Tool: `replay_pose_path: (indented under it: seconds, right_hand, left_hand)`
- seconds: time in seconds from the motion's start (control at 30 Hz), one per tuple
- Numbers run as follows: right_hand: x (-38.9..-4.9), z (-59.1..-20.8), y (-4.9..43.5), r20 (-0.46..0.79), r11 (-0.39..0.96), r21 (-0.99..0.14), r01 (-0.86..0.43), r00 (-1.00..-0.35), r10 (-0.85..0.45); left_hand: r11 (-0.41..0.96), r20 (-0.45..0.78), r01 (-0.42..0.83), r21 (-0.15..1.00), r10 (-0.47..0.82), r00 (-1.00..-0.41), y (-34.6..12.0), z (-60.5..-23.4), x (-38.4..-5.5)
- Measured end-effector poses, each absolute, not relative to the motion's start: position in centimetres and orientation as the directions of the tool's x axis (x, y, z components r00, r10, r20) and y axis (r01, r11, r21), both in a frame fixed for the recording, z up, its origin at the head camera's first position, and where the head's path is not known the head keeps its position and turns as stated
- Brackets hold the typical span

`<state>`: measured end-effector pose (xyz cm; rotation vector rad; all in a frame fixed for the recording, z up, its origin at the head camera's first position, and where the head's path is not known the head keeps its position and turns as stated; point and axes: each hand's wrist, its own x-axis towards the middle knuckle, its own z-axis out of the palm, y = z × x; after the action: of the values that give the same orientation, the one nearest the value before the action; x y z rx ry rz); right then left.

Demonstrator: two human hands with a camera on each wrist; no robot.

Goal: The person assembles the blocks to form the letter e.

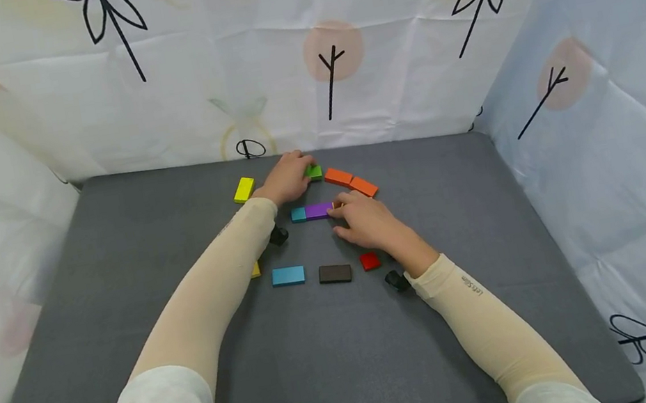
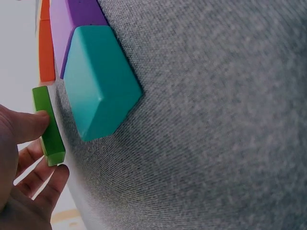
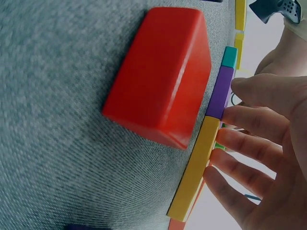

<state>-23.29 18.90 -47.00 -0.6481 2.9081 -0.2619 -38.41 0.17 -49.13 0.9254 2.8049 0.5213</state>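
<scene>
At the far side of the table, my left hand point(image 1: 286, 178) pinches a green block point(image 2: 52, 136) between its thumb and fingers. My right hand point(image 3: 259, 148) has its fingers extended, the tips at the side of a long golden-yellow block point(image 3: 194, 167). That block stands end to end with a purple block point(image 1: 319, 211), which has a teal block point(image 1: 298, 214) at its other end. Two orange blocks point(image 1: 338, 176) lie just right of the green one, set at an angle. The right hand mostly covers the golden-yellow block in the head view.
Nearer the person lie a light blue block point(image 1: 288, 276), a dark brown block point(image 1: 335, 273) and a red block point(image 1: 370, 262). A yellow block point(image 1: 244, 190) sits left of the left hand; another yellow block point(image 1: 255, 270) is partly behind the left forearm. Patterned curtains point(image 1: 392, 78) surround the grey table point(image 1: 349, 366).
</scene>
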Motion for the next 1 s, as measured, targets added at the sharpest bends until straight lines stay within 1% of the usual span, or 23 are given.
replay_pose_path:
  seconds: [0.37, 1.0]
  right_hand:
    - [-23.3, -46.9, 18.8, -0.109, 0.891, -0.196, -0.41, -0.894, -0.435]
    - [-23.2, -47.5, 18.9, -0.084, 0.891, -0.178, -0.418, -0.895, -0.437]
  left_hand:
    - [0.745, -0.032, 0.549, 0.379, 0.603, -0.797, 0.2, -49.7, -38.6]
    - [0.749, -0.032, 0.565, 0.348, 0.611, -0.791, 0.6, -50.3, -38.8]
